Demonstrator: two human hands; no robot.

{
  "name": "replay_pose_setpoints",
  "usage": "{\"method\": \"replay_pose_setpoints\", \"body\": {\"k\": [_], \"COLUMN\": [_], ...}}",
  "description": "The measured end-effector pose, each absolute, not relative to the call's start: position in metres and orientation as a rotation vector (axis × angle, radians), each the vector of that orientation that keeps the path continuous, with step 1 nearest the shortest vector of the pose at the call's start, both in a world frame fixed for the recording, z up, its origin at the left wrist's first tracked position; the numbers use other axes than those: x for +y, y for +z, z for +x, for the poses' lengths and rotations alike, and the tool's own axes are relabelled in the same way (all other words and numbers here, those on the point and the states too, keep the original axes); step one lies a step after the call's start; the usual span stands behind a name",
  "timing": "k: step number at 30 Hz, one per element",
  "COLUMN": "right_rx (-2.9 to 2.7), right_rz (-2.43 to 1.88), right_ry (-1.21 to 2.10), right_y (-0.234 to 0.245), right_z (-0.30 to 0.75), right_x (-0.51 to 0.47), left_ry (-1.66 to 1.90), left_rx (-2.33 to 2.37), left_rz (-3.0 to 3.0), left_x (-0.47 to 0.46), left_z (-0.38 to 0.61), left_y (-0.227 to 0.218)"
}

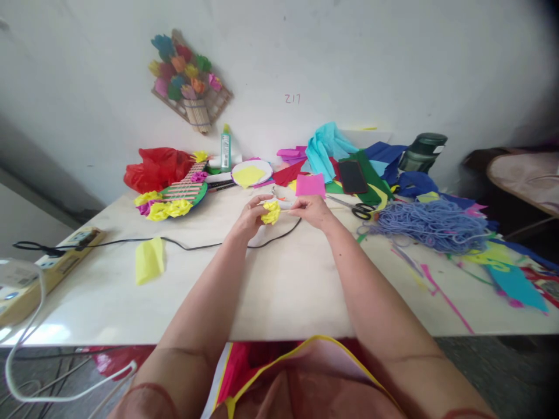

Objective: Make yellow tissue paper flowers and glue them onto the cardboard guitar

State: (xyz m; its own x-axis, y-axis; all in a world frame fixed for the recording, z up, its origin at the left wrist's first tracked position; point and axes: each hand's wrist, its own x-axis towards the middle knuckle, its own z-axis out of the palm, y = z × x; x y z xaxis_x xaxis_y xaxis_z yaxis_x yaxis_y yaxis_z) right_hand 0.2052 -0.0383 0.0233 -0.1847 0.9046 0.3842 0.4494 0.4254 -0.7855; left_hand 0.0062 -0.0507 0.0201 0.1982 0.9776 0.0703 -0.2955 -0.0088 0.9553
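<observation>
My left hand (250, 219) is closed around the edge of a crumpled yellow paper flower (271, 213), held just above the middle of the table. Close on its right, my right hand (311, 210) has its thumb and fingers pinched together, pointing at the flower. What those fingers pinch is too small to make out. Between the hands shows a white, rod-like thing (285, 205) with some orange by it; its kind is unclear. Behind the right hand lies a pink paper square (310, 185). Black-handled scissors (362, 210) rest to the right.
A round board with paper flowers (186, 199) lies left, near a yellow paper piece (149, 261). A black cord (192, 248) runs from the power strip (65, 262). Blue yarn (432, 226) and paper scraps crowd the right. A glue bottle (226, 149) stands behind.
</observation>
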Motion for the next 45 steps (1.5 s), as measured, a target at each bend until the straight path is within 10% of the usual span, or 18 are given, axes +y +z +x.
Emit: {"method": "replay_pose_setpoints", "body": {"k": [45], "right_rx": [-1.902], "right_rz": [-1.372], "right_ry": [0.166], "right_y": [0.035], "right_z": [0.214], "right_x": [-0.046], "left_ry": [1.411], "left_rx": [0.945], "left_rz": [1.017], "left_x": [-0.044], "left_z": [0.006], "left_y": [0.014]}}
